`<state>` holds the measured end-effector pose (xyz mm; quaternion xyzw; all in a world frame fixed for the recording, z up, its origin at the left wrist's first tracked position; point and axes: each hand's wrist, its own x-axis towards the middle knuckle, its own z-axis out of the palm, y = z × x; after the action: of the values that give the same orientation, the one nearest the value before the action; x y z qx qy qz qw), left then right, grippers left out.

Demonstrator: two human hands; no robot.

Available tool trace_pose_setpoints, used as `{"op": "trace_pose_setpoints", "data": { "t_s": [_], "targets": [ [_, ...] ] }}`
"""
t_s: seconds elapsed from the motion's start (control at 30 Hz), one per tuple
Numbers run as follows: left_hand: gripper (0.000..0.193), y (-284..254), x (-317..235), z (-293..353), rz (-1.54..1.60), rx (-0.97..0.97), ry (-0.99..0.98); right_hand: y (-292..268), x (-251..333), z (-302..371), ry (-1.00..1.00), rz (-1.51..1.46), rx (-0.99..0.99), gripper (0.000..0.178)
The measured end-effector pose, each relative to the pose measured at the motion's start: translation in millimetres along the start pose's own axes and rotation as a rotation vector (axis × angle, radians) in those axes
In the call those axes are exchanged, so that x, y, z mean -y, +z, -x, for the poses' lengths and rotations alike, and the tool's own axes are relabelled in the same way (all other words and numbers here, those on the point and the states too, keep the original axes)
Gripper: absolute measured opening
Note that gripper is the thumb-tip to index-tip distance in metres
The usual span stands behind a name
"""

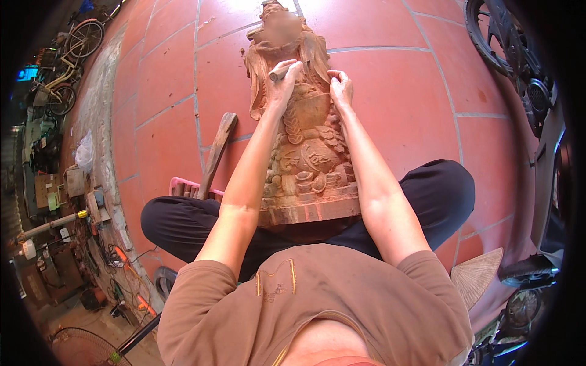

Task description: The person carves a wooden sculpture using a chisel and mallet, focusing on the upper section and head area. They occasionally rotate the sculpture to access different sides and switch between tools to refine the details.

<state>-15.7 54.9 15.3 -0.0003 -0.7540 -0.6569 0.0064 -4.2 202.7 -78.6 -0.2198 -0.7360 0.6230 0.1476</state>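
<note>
A tall carved wooden statue (pixel 308 152) lies on the red tiled floor, its base toward my crossed legs and its head far from me. My left hand (pixel 282 82) is closed around a chisel handle (pixel 281 72) held against the statue's upper chest. My right hand (pixel 340 85) presses its fingers on the carving just to the right of the tool, holding nothing that I can see. The chisel's blade is hidden behind my left hand.
A wooden mallet (pixel 217 152) lies on the red floor tiles (pixel 165 122) left of the statue, its end over a pink basket (pixel 183 185). Bicycles (pixel 67 55) and clutter line the left edge. A motorbike (pixel 519 61) stands at the right; a conical hat (pixel 476 274) lies by my right knee.
</note>
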Motion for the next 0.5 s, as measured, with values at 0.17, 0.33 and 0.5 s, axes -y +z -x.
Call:
{"op": "trace_pose_setpoints", "data": {
  "t_s": [0.17, 0.33, 0.5],
  "targets": [
    [0.020, -6, 11, 4, -0.262, -0.001, 0.266, 6, -11, -3, -0.093, -0.074, 0.031, 0.029],
    [0.014, 3, -3, 37, -0.452, 0.054, 0.445, 5, -20, -6, -0.174, -0.041, -0.021, 0.031],
    [0.014, 2, -7, 33, -0.186, 0.025, 0.182, 4, -14, -2, -0.146, -0.029, -0.004, 0.027]
  ]
}}
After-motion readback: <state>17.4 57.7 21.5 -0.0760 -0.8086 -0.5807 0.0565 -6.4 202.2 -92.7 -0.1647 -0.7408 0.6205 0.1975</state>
